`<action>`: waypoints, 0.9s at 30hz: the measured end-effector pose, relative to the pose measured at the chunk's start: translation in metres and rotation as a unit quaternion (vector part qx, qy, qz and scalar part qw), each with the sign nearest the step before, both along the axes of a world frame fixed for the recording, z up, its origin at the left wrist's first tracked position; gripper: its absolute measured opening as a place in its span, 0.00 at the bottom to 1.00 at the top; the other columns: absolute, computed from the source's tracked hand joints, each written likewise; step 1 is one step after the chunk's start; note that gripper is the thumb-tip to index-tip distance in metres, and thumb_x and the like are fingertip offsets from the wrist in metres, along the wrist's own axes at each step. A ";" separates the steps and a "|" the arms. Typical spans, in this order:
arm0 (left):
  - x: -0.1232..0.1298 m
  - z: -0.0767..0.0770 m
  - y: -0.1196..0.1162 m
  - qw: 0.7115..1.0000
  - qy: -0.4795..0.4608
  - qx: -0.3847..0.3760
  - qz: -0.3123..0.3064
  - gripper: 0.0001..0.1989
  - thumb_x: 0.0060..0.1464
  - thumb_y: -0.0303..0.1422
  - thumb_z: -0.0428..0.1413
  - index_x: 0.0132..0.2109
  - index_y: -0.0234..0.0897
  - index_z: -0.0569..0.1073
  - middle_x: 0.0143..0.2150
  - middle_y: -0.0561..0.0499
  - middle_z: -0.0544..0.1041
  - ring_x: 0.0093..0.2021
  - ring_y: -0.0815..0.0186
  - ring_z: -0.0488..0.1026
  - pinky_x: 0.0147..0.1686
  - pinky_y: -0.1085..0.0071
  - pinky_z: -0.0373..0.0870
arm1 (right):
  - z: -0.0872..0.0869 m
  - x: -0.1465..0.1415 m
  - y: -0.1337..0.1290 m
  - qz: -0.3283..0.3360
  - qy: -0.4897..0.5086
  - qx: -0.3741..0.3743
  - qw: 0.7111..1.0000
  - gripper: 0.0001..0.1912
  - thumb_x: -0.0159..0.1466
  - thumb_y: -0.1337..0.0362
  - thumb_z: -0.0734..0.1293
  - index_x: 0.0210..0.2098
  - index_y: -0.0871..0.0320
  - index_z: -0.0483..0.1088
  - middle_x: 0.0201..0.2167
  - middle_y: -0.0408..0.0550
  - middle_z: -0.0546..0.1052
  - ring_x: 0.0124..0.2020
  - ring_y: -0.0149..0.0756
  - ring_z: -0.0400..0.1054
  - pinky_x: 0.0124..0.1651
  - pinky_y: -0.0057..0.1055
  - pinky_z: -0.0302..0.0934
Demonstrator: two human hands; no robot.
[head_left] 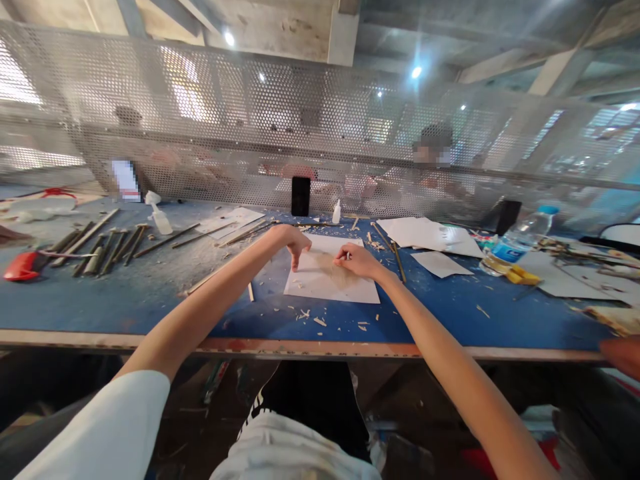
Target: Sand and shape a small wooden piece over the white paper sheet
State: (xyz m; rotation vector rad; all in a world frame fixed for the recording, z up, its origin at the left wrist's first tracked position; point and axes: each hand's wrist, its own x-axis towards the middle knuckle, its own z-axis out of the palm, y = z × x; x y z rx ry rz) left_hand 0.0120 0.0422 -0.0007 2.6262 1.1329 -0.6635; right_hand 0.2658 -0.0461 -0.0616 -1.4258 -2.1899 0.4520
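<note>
A white sheet of paper (315, 289) lies in front of me on the blue table, with a thin tan dusting across its middle. At its upper left edge is my left hand (293, 241), bent at the wrist, fingers apart and pointing down, the tips touching or just over the paper. My right hand (356, 259) is over the sheet's upper right part. Its thumb and fingers are pinched together; whatever they may hold is too small to make out. Pale wood shavings (320, 321) are scattered along the sheet's near edge.
Several dark rods (120, 248) lie at left near a red tool (21, 267). A black phone (301, 197) and a small white bottle (337, 212) stand by the perforated metal screen (240, 153). Right are papers (430, 235), a water bottle (520, 240) and another person's hand (623, 355).
</note>
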 end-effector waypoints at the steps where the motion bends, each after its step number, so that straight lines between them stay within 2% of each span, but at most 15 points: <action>1: 0.000 0.000 0.000 1.000 0.007 0.000 0.006 0.66 0.24 0.57 0.79 0.74 0.58 0.68 0.70 0.47 0.75 0.66 0.33 0.71 0.63 0.48 0.70 | 0.000 0.000 0.000 0.003 0.002 -0.007 1.000 0.05 0.65 0.63 0.74 0.33 0.57 0.78 0.35 0.47 0.80 0.36 0.36 0.71 0.41 0.32 0.60; 5: -0.001 -0.002 0.002 1.000 0.016 -0.007 0.014 0.67 0.26 0.58 0.77 0.76 0.55 0.66 0.72 0.45 0.73 0.67 0.33 0.70 0.63 0.47 0.70 | 0.000 0.000 -0.001 0.021 0.012 -0.031 0.999 0.06 0.65 0.61 0.74 0.33 0.56 0.78 0.34 0.47 0.80 0.36 0.36 0.71 0.42 0.32 0.60; 9: -0.003 -0.005 0.005 1.000 0.008 -0.008 0.003 0.67 0.25 0.59 0.76 0.75 0.54 0.66 0.72 0.44 0.73 0.67 0.35 0.70 0.63 0.48 0.70 | 0.001 -0.002 0.000 0.003 0.009 -0.001 1.000 0.03 0.64 0.66 0.73 0.33 0.57 0.78 0.36 0.47 0.81 0.37 0.36 0.72 0.42 0.31 0.60; 14: -0.003 -0.006 0.005 1.000 0.000 -0.016 0.008 0.66 0.24 0.59 0.77 0.74 0.57 0.67 0.71 0.46 0.74 0.67 0.36 0.71 0.63 0.49 0.70 | 0.003 -0.004 -0.001 0.035 0.004 -0.038 0.999 0.05 0.65 0.64 0.74 0.33 0.57 0.79 0.33 0.46 0.81 0.36 0.36 0.72 0.42 0.31 0.60; 19: -0.001 -0.001 0.000 1.000 0.019 -0.006 0.011 0.67 0.25 0.57 0.77 0.75 0.51 0.66 0.72 0.43 0.73 0.67 0.36 0.70 0.63 0.51 0.70 | 0.001 -0.008 -0.001 -0.013 -0.006 0.011 1.000 0.03 0.64 0.67 0.74 0.33 0.57 0.79 0.38 0.47 0.81 0.38 0.36 0.72 0.43 0.31 0.60; 23: -0.001 -0.001 0.001 1.000 0.012 -0.013 0.016 0.68 0.23 0.58 0.77 0.75 0.54 0.67 0.71 0.44 0.74 0.67 0.34 0.70 0.64 0.51 0.70 | 0.001 -0.009 -0.001 0.021 -0.013 -0.026 0.999 0.04 0.65 0.66 0.75 0.33 0.56 0.79 0.34 0.46 0.81 0.37 0.36 0.71 0.42 0.31 0.60; 27: -0.001 -0.003 0.004 1.000 0.001 -0.013 0.009 0.70 0.19 0.59 0.77 0.74 0.57 0.67 0.70 0.45 0.76 0.67 0.33 0.70 0.63 0.48 0.70 | 0.001 -0.012 -0.002 -0.019 -0.016 0.020 0.999 0.03 0.65 0.67 0.74 0.34 0.57 0.78 0.39 0.48 0.81 0.39 0.36 0.72 0.43 0.31 0.60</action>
